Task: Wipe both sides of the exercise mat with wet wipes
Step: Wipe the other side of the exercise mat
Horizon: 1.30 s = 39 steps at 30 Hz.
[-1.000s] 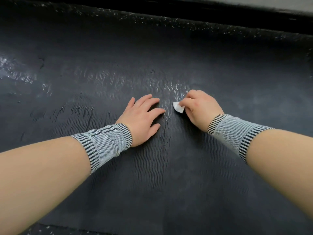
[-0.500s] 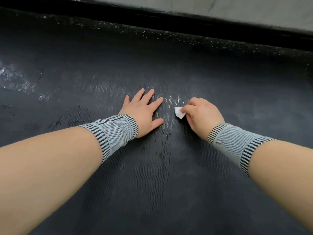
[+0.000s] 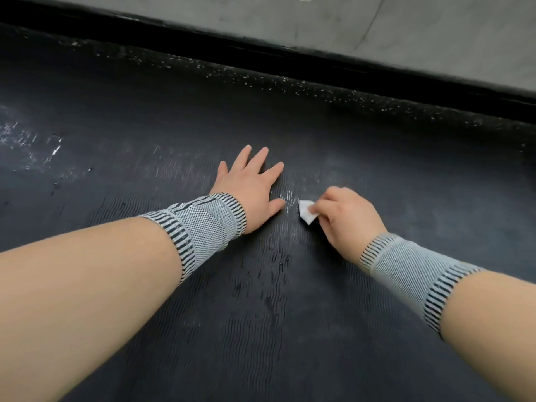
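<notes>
A black exercise mat (image 3: 261,329) with a fine wavy texture fills most of the view, with wet shiny streaks between my hands. My left hand (image 3: 251,185) lies flat on it, palm down, fingers spread and straight. Just to its right, my right hand (image 3: 345,214) pinches a small folded white wet wipe (image 3: 307,214) between curled fingers and thumb and holds it down on the mat. Both wrists wear grey striped knitted bands.
The mat's far edge runs diagonally across the top, speckled with white flecks (image 3: 290,82). Beyond a dark strip lies grey concrete floor (image 3: 377,27). A scuffed, shiny patch (image 3: 32,140) marks the mat at the far left.
The view has tilted up, so more grey floor shows. Both hands have shifted on the mat; the right hand with the wipe has drawn back a little towards me, relative to the left hand.
</notes>
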Available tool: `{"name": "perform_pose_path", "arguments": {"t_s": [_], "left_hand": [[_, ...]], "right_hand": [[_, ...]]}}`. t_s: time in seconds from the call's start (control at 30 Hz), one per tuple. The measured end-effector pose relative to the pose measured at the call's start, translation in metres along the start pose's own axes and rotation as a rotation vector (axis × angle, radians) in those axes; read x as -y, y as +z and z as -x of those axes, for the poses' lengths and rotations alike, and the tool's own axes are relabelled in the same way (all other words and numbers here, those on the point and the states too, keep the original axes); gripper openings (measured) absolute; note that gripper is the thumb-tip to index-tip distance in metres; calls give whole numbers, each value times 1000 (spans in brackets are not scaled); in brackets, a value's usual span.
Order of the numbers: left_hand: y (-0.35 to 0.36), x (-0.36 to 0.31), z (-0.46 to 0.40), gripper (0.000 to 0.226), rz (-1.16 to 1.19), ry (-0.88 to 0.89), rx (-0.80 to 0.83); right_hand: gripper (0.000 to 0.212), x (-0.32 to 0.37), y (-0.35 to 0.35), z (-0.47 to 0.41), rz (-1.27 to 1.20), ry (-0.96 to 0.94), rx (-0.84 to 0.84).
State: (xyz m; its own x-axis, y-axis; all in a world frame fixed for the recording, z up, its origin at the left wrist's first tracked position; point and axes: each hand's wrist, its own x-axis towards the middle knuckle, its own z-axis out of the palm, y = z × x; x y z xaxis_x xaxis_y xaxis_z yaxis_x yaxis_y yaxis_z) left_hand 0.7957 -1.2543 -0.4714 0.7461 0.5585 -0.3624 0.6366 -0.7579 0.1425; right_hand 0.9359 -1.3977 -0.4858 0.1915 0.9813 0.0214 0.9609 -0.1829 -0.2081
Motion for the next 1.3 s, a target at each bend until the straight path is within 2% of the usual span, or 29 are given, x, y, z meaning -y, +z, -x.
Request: {"name": "perform_pose_path", "arguments": {"t_s": [0.1, 0.3, 0.63, 0.77, 0.93, 1.17, 1.3], "left_hand": [[1, 0, -13, 69, 1, -58, 31], [7, -1, -18, 68, 11, -84, 44], [7, 2, -22, 69, -30, -49, 69], [8, 3, -22, 69, -48, -42, 77], [10, 3, -23, 69, -59, -47, 86], [12, 4, -24, 69, -86, -43, 96], [12, 4, -24, 70, -80, -48, 96]], "right_hand": [[18, -8, -1, -4, -5, -68, 13], [30, -34, -6, -71, 99, 82, 22], [29, -69, -11, -141, 135, 168, -48], [31, -77, -23, -170, 94, 247, -156], [38, -85, -28, -197, 160, 310, -28], [34, -84, -24, -208, 173, 401, 94], [33, -82, -14, -187, 66, 335, 19]]}}
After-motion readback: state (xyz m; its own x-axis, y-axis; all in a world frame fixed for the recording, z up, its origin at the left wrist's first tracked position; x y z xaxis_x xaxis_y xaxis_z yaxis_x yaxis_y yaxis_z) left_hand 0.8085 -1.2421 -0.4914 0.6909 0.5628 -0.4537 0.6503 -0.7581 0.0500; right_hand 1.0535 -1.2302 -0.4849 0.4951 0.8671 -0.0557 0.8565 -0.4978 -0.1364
